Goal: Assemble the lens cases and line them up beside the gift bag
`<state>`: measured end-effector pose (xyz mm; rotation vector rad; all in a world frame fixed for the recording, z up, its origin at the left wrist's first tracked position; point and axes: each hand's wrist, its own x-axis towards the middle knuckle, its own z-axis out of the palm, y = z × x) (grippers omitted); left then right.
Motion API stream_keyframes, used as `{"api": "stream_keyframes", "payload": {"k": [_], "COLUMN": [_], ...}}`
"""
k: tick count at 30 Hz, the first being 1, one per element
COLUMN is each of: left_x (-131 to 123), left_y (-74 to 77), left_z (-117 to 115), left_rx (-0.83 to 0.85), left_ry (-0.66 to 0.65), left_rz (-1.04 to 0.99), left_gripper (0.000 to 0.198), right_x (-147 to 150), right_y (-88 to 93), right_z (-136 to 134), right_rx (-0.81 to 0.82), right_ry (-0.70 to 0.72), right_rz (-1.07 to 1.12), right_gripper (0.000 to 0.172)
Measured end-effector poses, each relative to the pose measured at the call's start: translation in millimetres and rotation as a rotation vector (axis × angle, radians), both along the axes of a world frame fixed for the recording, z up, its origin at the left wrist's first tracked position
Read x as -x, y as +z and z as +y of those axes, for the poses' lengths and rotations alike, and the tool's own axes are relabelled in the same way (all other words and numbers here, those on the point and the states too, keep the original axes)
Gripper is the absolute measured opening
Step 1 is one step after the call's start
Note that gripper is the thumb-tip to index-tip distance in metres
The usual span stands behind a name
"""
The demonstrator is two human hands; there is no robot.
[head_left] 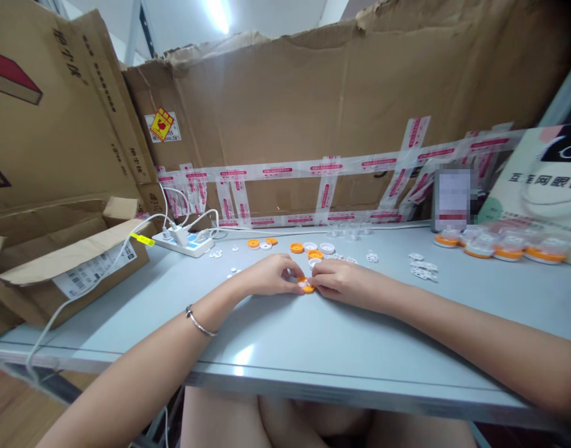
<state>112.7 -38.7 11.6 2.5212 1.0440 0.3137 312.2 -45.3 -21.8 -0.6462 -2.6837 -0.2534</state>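
Observation:
On the table in front of me sits a round orange base (306, 288) with a white part inside it. My left hand (277, 274) is closed on its left rim between thumb and fingers. Bent over the right side of the base, the fingers of my right hand (338, 281) are pressed together at its rim; whatever they pinch is too small to make out. Just behind my hands lie more orange rings (297, 247) and white rings (327, 248). Small white discs (215, 254) are scattered beyond my left hand, and white openwork pieces (423, 269) lie past my right forearm.
Several clear-domed orange-bottomed units (495, 249) stand at the right. Clear caps (351, 231) line the back by a large taped carton (276, 112). A power strip (185, 242) with white cables and an open cardboard box (80, 261) are at the left.

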Motion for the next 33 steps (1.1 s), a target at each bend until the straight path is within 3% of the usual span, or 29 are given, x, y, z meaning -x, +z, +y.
{"api": "stream_keyframes", "payload": {"k": [14,23,28,33], "left_x": [-1,-9,-6,-8], "left_y": [-1.9,-10.8,-9.7,-8.1], "left_z": [-1,-2,0,1], "left_rx": [0.009,-0.118,-0.201,-0.272], "left_ry": [0.039,0.018,0.019,0.022], "left_rz": [-0.036,-0.11,-0.166,-0.318], "left_gripper": [0.033,0.009,0.006,0.01], "right_x": [1,0,4,5], "right_y": [2.8,3.3,5.7,2.8], "right_z": [-3,-3,-5,-2], "right_rx": [0.122,0.267,0.543,0.959], "right_ry": [-0.01,-0.029,-0.122,-0.129], "right_rz": [0.05,0.129,0.323,0.623], "right_gripper": [0.022,0.022,0.018,0.035]}}
